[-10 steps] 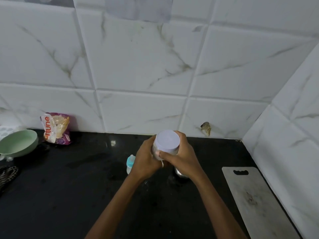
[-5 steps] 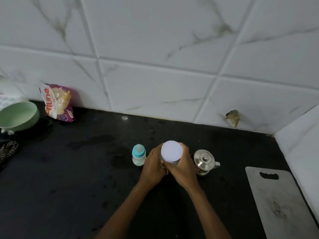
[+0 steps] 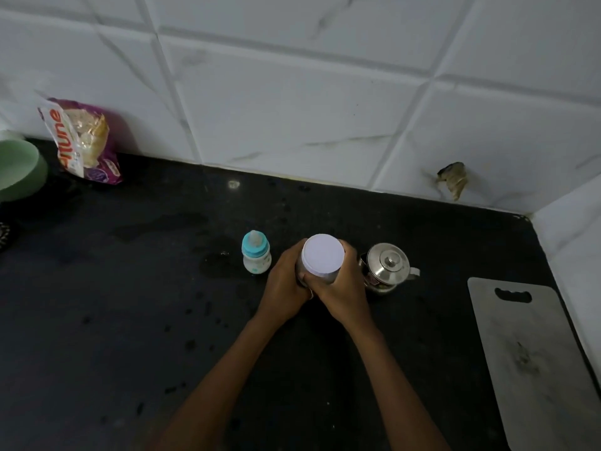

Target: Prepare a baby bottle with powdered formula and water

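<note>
At table centre: both hands clasped a white-lidded container (image 3: 323,259), presumably the formula, the left hand (image 3: 286,289) wrapped round its side and the right hand (image 3: 344,288) round the opposite side.
Change: a second earlier the container was held up near the camera; it had since been lowered to, or just above, the table (image 3: 130,288), with the view tilted downward.
Meaning: judged as setting-down before opening; lid on.
Baby bottle (image 3: 256,252): upright, capped, just left of the hands.
Steel pot (image 3: 387,266): just right of them, lidded.
Hidden: container base and contact with the table; label; contents.
Cut off: green bowl (image 3: 19,170) and cutting board (image 3: 533,359).
</note>
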### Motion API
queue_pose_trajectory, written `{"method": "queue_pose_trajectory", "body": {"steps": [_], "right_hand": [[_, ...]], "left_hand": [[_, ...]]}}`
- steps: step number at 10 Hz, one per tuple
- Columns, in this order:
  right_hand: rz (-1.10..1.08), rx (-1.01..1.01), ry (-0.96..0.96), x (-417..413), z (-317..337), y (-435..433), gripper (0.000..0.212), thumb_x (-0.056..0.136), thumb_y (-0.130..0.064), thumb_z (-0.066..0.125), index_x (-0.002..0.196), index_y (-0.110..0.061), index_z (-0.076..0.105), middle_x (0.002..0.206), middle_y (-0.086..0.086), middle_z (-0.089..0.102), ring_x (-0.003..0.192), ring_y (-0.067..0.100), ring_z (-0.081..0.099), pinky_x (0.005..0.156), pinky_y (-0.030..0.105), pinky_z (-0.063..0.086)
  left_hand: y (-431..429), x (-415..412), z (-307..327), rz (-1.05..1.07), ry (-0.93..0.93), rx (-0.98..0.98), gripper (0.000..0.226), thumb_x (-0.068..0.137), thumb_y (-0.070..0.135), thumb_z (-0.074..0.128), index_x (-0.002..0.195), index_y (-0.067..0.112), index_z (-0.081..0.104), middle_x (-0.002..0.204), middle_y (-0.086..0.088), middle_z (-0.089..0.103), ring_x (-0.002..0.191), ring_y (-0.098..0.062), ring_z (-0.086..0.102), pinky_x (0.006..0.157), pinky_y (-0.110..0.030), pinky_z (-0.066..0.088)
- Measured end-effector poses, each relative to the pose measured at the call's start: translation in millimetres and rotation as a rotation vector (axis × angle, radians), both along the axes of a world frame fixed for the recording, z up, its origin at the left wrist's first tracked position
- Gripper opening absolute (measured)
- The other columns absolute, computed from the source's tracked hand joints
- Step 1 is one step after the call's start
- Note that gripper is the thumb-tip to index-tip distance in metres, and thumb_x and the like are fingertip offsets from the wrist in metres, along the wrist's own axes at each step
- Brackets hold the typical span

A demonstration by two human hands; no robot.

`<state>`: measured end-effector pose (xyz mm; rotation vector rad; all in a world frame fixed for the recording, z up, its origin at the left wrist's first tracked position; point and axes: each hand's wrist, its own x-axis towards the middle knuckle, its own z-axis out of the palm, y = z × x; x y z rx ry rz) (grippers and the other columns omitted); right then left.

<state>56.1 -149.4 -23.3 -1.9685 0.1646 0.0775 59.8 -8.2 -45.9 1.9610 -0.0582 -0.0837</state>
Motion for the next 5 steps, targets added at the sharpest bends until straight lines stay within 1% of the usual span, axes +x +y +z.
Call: {"method": "queue_pose_trajectory", "body": {"steps": [1, 2, 3, 4, 5], "right_hand": [[-0.009, 0.003, 0.015, -1, 0, 1, 0.093, 0.071, -0.03, 0.093, 0.145, -0.03, 0.035, 0.133, -0.019, 0.047, 0.12, -0.02, 0.043, 0.091, 0.0, 0.04], [-0.008, -0.003, 0.014, -1, -1, 2, 0.095, 0.071, -0.03, 0.093, 0.146, -0.029, 0.035, 0.136, -0.018, 0.047, 0.122, -0.012, 0.047, 0.093, 0.001, 0.04], [0.004, -0.009, 0.024, -3, 1, 0, 0.101, 0.072, -0.031, 0.093, 0.152, -0.024, 0.032, 0.146, -0.01, 0.046, 0.133, 0.001, 0.044, 0.106, 0.014, 0.04], [0.012, -0.021, 0.011, -9, 2, -5, 0.108, 0.073, -0.035, 0.091, 0.158, -0.022, 0.025, 0.154, -0.009, 0.04, 0.139, 0.001, 0.037, 0.112, 0.02, 0.034], [0.017, -0.023, -0.008, -20, 10, -6, 0.11, 0.074, -0.039, 0.09, 0.159, -0.022, 0.023, 0.16, -0.006, 0.036, 0.145, 0.005, 0.033, 0.117, 0.025, 0.032]], "left_hand": [[0, 1, 0, -0.008, 0.016, 0.012, 0.089, 0.072, -0.009, 0.077, 0.152, 0.015, 0.046, 0.151, 0.005, 0.053, 0.141, -0.007, 0.046, 0.114, -0.011, 0.036], [-1, 0, -7, -0.008, 0.015, 0.028, 0.09, 0.076, -0.004, 0.078, 0.156, 0.013, 0.041, 0.158, 0.0, 0.05, 0.148, -0.011, 0.043, 0.119, -0.017, 0.033], [-3, -4, -3, -0.004, 0.074, 0.074, 0.099, 0.078, -0.005, 0.077, 0.162, 0.007, 0.026, 0.166, -0.006, 0.036, 0.155, -0.015, 0.031, 0.123, -0.02, 0.024], [-5, -11, 0, 0.002, 0.083, 0.075, 0.106, 0.077, -0.008, 0.076, 0.164, 0.005, 0.016, 0.171, -0.009, 0.024, 0.159, -0.019, 0.021, 0.121, -0.02, 0.018], [-4, -22, 11, 0.012, 0.101, 0.087, 0.108, 0.078, -0.008, 0.077, 0.164, 0.007, 0.013, 0.172, -0.009, 0.02, 0.159, -0.022, 0.018, 0.126, -0.028, 0.019]]}}
